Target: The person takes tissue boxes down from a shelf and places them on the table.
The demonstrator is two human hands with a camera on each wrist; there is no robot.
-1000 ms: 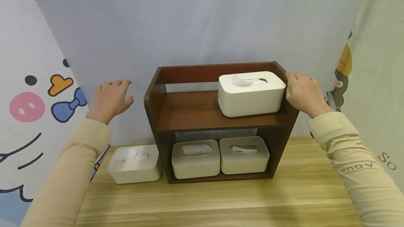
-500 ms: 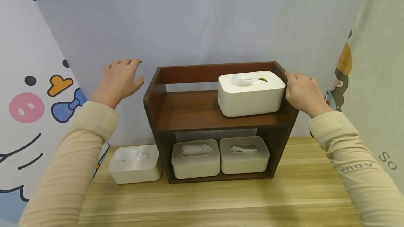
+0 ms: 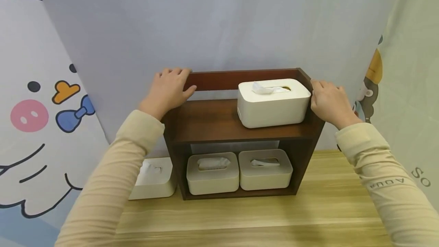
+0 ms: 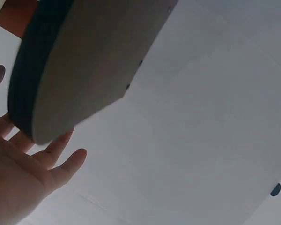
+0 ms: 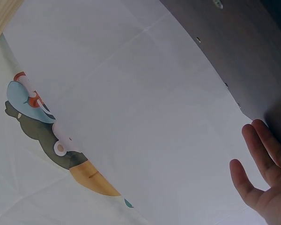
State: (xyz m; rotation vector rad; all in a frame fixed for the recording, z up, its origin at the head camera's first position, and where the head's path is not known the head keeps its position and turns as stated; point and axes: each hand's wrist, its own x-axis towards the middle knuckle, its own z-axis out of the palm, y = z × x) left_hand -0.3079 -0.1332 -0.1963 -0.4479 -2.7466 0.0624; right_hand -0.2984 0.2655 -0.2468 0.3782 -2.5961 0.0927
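Nearest to the camera, a left sleeve (image 3: 113, 178) and a right sleeve (image 3: 384, 174), both beige, the right one with dark lettering. Below and between them, a table (image 3: 240, 220) with a streaky, yellowish wood grain.

Beyond the left cuff, the left hand (image 3: 168, 90), at the upper left corner of a dark brown shelf (image 3: 205, 121), fingers open and spread, thumb apart from them on the inner side of the left side panel (image 4: 93, 70); no telling about actual contact. Beyond the right cuff, the right hand (image 3: 330, 100), at the top edge of the right side panel (image 5: 262, 56); fingers rather straight in the right wrist view, thumb out of sight, hence no telling about a real grip.

Upright on the table, between the two hands, the two-tier shelf itself. On its upper board, toward the right end, a white upper box (image 3: 274, 109) with tissue across its slot. In the lower compartment, side by side, a lower left box (image 3: 213, 184) and a lower right box (image 3: 265, 180), both with tissue showing. Just beside the shelf, to its left, a fourth box (image 3: 156, 190), partly hidden by the left sleeve.

Farthest, a pale grey cloth (image 3: 212, 22), flanked by a cartoon-printed cloth (image 3: 27, 64) on the left.
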